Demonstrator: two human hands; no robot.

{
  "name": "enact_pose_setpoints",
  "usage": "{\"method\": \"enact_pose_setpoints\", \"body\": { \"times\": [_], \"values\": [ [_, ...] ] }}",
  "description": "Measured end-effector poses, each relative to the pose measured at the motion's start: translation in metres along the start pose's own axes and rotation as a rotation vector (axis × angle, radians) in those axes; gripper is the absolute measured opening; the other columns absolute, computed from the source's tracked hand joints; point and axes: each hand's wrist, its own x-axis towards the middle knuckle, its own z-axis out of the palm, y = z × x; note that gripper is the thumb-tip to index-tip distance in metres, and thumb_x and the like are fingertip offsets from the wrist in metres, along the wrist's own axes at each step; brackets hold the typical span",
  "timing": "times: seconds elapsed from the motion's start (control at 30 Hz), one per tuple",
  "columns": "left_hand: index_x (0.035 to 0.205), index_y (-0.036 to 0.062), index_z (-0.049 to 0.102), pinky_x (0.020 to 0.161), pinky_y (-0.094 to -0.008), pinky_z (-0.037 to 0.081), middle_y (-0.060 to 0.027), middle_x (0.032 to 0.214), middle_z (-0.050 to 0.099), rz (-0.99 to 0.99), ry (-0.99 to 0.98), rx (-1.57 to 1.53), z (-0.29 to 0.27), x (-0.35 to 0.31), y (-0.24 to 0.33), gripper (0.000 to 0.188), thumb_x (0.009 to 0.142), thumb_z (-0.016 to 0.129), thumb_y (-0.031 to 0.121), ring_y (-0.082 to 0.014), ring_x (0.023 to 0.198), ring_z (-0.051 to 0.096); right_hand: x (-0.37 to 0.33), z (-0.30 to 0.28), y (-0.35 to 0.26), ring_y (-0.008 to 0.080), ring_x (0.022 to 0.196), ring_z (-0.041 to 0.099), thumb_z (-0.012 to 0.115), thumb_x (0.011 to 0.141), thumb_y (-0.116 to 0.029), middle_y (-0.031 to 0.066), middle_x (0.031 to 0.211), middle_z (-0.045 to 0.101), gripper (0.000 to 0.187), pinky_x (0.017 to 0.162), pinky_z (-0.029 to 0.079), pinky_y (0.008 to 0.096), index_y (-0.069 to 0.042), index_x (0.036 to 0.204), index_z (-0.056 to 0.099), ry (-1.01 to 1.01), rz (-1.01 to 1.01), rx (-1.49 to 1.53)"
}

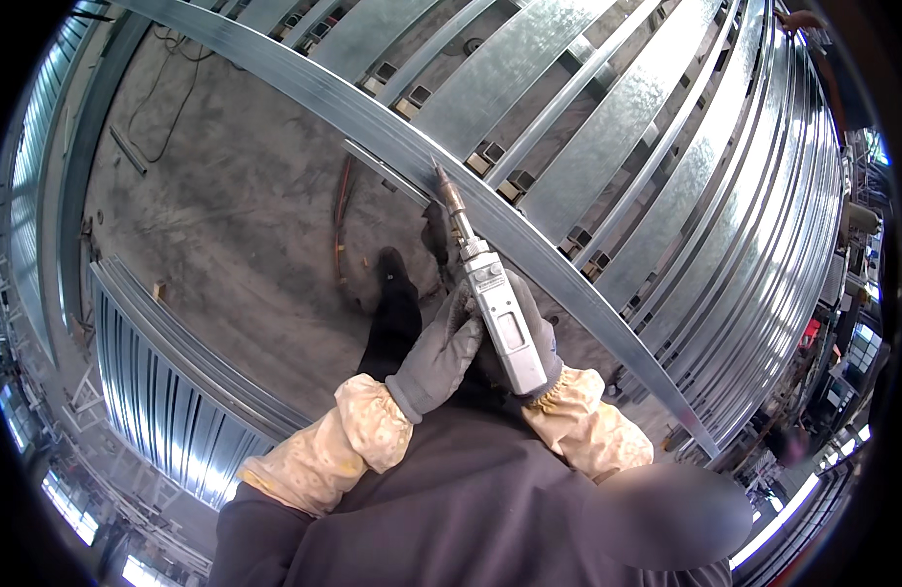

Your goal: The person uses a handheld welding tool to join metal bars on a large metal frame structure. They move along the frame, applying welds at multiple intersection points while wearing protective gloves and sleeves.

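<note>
A silver handheld laser welding gun [510, 328] with a copper-coloured nozzle points up and away from me. Its tip reaches the side of a long galvanized steel beam [373, 117]; whether they touch I cannot tell. My right hand [541, 338], in a grey glove, is wrapped round the gun's body and mostly hidden behind it. On the gun's left side, my left hand [433, 362], gloved too, is closed against the body, its fingertips partly hidden. Just below the beam lies a short thin metal strip [387, 171].
Beyond the beam, many galvanized slats [608, 166] form a wide frame on small block supports [485, 157]. More stacked steel profiles [177, 391] stand at left. An orange-red hose [341, 215] and a dark cable [177, 127] lie on the concrete floor [226, 215]. Another person's hand [801, 20] shows at far right.
</note>
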Motion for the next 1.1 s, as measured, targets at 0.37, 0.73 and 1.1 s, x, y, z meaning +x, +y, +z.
{"method": "enact_pose_setpoints", "body": {
  "times": [0.37,0.73,1.1],
  "values": [
    [0.153,-0.0036,0.025,0.115,-0.0316,0.029,-0.0121,0.144,0.044,0.038,0.051,0.168,0.003,-0.001,0.016,0.057,0.106,0.046,0.022,-0.0187,0.134,0.041,0.006,0.012,-0.009,0.0263,0.104,0.069,0.069,0.085,-0.005,0.0165,0.123,0.062,0.058,0.086,0.057,0.0313,0.005,0.138,0.045,0.049,-0.018,-0.056],
    [0.156,0.0030,0.022,0.085,-0.0181,0.043,-0.0022,0.124,0.050,-0.025,-0.114,0.070,-0.015,-0.011,0.040,0.059,0.104,0.047,0.014,-0.0040,0.092,0.045,0.013,0.023,-0.045,0.0189,0.091,0.070,0.064,0.086,-0.005,0.0110,0.114,0.065,0.062,0.078,0.058,0.0290,0.002,0.143,0.040,0.249,0.093,-0.007],
    [0.154,-0.0007,0.023,0.111,-0.0345,0.038,-0.0190,0.147,0.043,0.255,-0.374,0.929,0.020,-0.032,0.117,0.105,0.074,0.087,0.020,-0.0226,0.137,0.043,0.046,-0.037,-0.127,0.0158,0.076,0.063,0.059,0.099,-0.022,0.0097,0.088,0.062,0.034,0.066,0.056,0.0296,0.003,0.121,0.052,0.729,0.165,1.174]
  ]
}}
